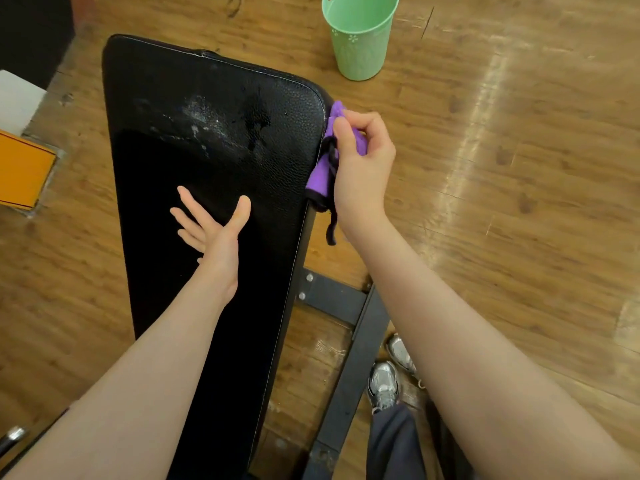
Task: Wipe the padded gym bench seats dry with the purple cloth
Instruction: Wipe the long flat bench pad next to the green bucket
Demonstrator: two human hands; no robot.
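Gripping the bunched purple cloth [325, 168], right hand [360, 168] presses it against the right edge of the black padded leather bench seat [166, 98], centre right of frame. Left hand [214, 233] lies fingers spread, flat on the seat, mid-frame. Wet smears still show upper centre of the pad, so wiping looks unfinished. Green plastic bin [360, 39] sits at top.

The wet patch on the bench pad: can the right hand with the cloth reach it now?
Probably yes. The right hand grips the purple cloth at the pad's edge; the wet patch lies uncovered nearby.
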